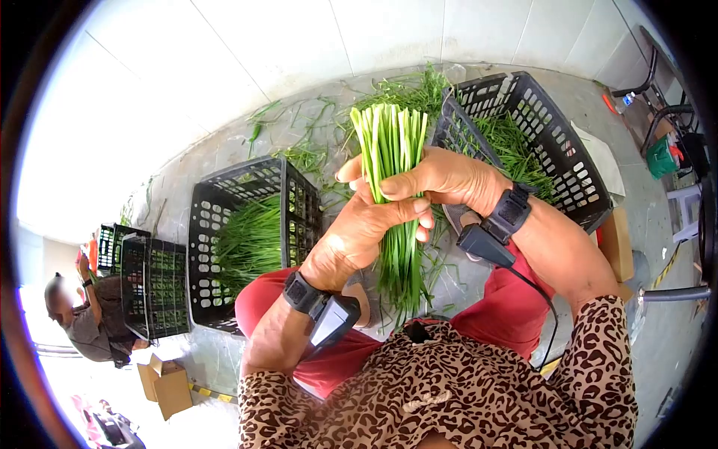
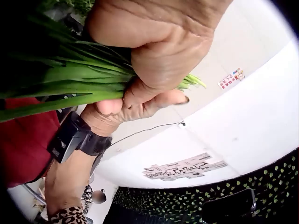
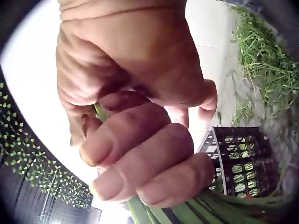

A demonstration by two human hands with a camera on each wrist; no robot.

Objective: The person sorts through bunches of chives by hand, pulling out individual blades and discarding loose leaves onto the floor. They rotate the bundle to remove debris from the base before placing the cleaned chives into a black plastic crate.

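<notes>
A bunch of garlic chives stands upright in front of the person, pale cut ends at the top and dark green leaves hanging below. My left hand grips it around the middle, thumb across the front. Just above, my right hand holds the same bunch from the right, with its thumb over the stalks. The two hands overlap closely. Seen from the left wrist, the green leaves trail out beside the left hand. In the right wrist view, curled fingers cover most of the bunch.
A black crate of chives stands at the left, another black crate with greens at the right. Loose greens litter the floor near the wall. Further left are stacked crates, a cardboard box and another person.
</notes>
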